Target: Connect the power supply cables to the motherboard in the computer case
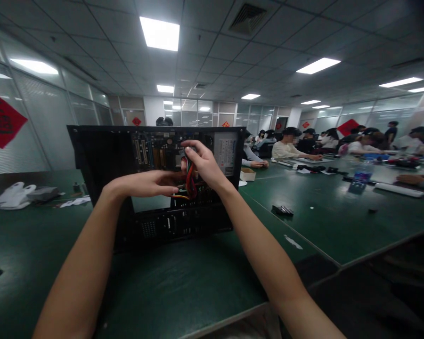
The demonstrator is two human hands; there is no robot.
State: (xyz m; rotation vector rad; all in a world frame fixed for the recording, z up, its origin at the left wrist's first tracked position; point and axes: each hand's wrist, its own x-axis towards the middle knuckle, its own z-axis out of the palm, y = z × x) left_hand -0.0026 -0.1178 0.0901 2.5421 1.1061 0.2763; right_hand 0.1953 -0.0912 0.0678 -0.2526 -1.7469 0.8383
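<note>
A black, box-shaped metal computer case [212,219] is standing on a glossy dark-green table [183,273], open side facing the viewer, just toward nine o'clock from the middle of the view. Reading the case itself as a clock face, a dark circuit board with pale and tan slots [155,153] is sitting at twelve, and a grey metal box with a printed label [226,151] is sitting at two. A loose bundle of red, black, green and orange plastic-coated wires [191,181] is hanging toward three. The bare right hand [201,162], between two and three, is pinching the upper part of this bundle between thumb and fingers. The bare left hand [151,182], near the clock's centre, is pointing toward three, its fingers beside the wires; some fingertips are hidden, so whether they are gripping anything cannot be told. A thin yellow-orange wire [181,197] is running just below them. For handling wires like these, pinching the whole bundle rather than single strands would likely be kinder to them, with the left fingers parting strands gently and guiding slack away from the slots. With neither hand visibly bracing the case, pulling lightly would seem safest against tipping it.
</note>
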